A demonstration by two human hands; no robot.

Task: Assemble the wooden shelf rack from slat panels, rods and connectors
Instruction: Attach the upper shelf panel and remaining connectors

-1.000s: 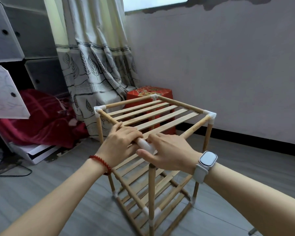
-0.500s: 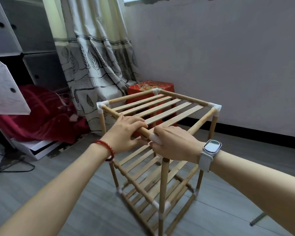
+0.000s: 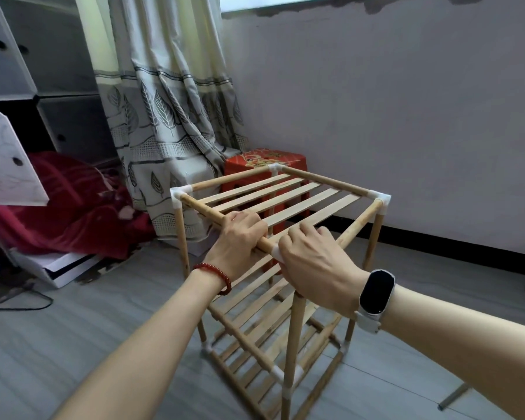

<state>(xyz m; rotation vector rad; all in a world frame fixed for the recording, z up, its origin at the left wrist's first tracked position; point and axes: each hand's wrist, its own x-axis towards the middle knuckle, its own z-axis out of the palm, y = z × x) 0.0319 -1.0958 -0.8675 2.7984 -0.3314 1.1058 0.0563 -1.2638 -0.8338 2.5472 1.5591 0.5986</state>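
The left hand (image 3: 240, 237) curls over the top front rod (image 3: 206, 215) of the rack (image 3: 273, 268), fingers wrapped round it. Just beside those fingers, the right hand (image 3: 315, 265) clamps the white corner connector (image 3: 275, 252) above the near post (image 3: 293, 338). No readable writing shows.

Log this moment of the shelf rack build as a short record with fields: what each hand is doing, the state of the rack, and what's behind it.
left hand: grips the near top rod
right hand: covers the near corner connector, fingers curled over it
rack: upright on the floor, slat tiers joined by white connectors
behind rack: red stool, leaf-print curtain
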